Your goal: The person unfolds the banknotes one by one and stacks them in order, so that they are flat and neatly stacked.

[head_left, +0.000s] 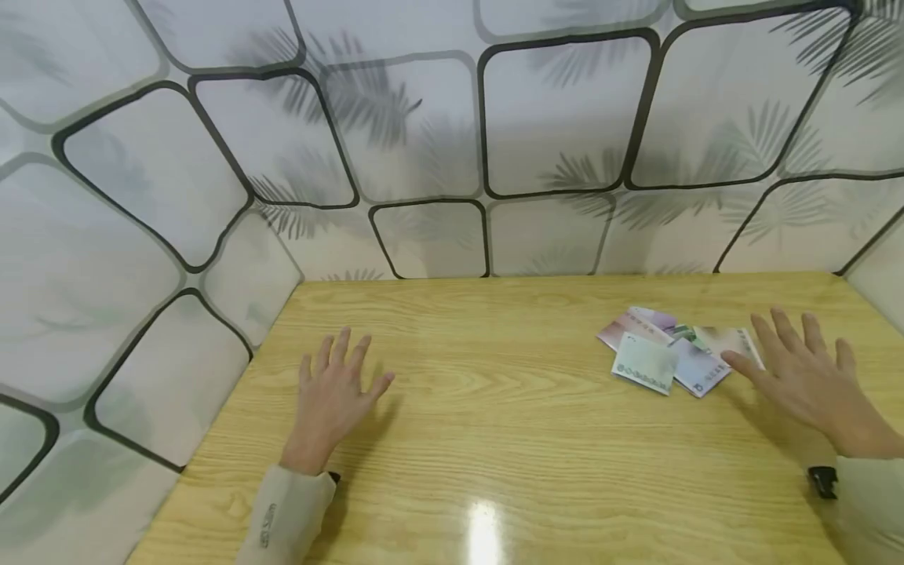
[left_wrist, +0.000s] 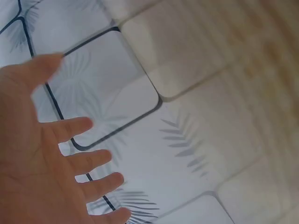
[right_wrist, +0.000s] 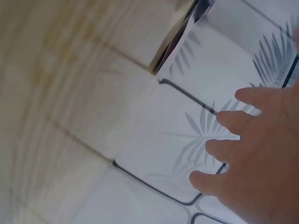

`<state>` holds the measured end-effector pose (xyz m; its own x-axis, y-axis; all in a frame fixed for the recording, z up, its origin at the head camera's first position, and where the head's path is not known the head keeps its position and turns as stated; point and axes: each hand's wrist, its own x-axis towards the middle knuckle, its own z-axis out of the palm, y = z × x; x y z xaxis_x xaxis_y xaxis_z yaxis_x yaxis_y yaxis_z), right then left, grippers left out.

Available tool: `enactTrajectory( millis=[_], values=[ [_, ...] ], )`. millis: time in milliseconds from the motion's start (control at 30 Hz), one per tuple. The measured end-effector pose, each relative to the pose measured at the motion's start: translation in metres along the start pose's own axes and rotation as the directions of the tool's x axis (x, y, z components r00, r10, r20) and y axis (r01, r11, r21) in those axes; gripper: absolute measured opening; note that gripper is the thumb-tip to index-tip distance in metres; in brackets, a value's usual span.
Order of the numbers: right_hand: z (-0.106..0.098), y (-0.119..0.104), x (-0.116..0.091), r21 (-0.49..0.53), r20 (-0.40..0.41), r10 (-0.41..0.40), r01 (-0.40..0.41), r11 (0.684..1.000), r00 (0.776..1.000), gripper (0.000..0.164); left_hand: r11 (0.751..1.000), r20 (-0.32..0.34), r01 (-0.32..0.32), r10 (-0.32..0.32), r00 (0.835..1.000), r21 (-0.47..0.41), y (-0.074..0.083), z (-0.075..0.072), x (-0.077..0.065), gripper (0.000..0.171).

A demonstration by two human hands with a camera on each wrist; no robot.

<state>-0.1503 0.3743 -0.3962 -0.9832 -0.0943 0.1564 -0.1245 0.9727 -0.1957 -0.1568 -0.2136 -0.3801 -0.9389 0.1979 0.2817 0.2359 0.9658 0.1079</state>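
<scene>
Several folded banknotes (head_left: 646, 362) lie in a loose overlapping pile on the right half of the wooden table, in pale green, purple, pinkish and bluish tones. My right hand (head_left: 812, 377) hovers with spread fingers just right of the pile, its thumb overlapping the notes in the head view; whether it touches them I cannot tell. Over the table's left side my left hand (head_left: 332, 404) is held with fingers spread, holding nothing. The left wrist view shows that palm and its separated fingers (left_wrist: 96, 161). In the right wrist view the other hand's fingers (right_wrist: 233, 149) are extended too.
The wooden table (head_left: 452, 408) meets a patterned wall (head_left: 424, 141) with dark rounded outlines and leaf shapes at its back edge. A similar wall (head_left: 92, 259) borders the left side, and a pale wall (head_left: 876, 275) stands at the right. Light glares near the front edge.
</scene>
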Motion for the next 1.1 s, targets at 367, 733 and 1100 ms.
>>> enactTrajectory(
  millis=[367, 733, 1100],
  values=[
    [-0.021, -0.018, 0.018, 0.242, -0.182, 0.038, 0.008, 0.97, 0.983, 0.041, 0.969, 0.045, -0.03, 0.042, 0.998, -0.245, 0.024, -0.004, 0.031, 0.035],
    [-0.021, -0.022, 0.025, 0.52, 0.034, 0.121, -0.121, 0.846, 0.992, 0.043, 0.899, 0.133, 0.023, 0.04, 0.99, -0.437, 0.042, 0.004, 0.047, 0.033],
    [-0.018, -0.028, 0.033, 0.61, 0.116, 0.134, -0.177, 0.772, 0.984, 0.048, 0.788, 0.172, 0.063, 0.054, 0.984, -0.613, 0.065, 0.009, 0.062, 0.032]
  ],
)
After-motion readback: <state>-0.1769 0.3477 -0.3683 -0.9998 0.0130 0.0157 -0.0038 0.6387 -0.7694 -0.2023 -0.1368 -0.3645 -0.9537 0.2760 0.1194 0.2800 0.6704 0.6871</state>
